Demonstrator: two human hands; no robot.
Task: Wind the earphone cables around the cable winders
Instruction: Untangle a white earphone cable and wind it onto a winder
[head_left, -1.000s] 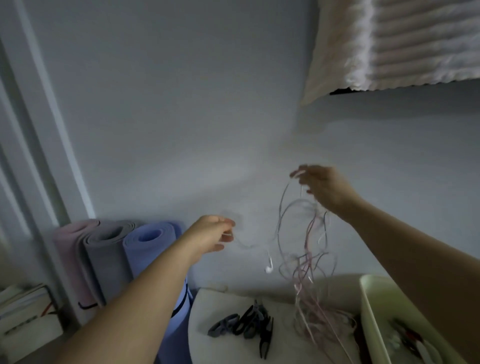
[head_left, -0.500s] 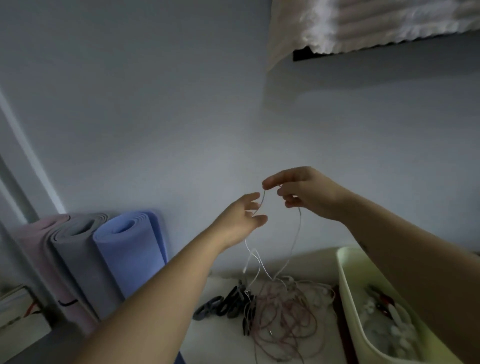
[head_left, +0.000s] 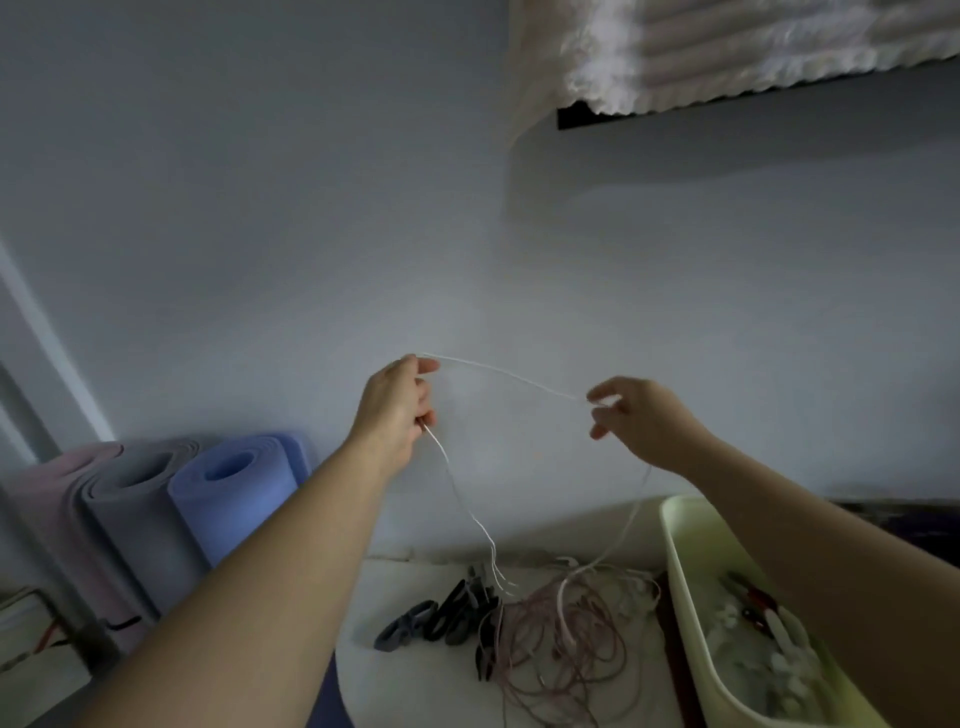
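Above the table (head_left: 415, 691), in the head view, the left hand (head_left: 397, 410) grips a white earphone cable (head_left: 509, 375) in curled fingers. The right hand (head_left: 634, 421) pinches the same cable at its fingertips. One span runs between the hands, which are held apart. Both tails hang down to a tangled cable pile (head_left: 561, 639) beside the dark cable winders (head_left: 447, 618).

Dim grey wall (head_left: 260, 208) — rolled mats (head_left: 156, 499)
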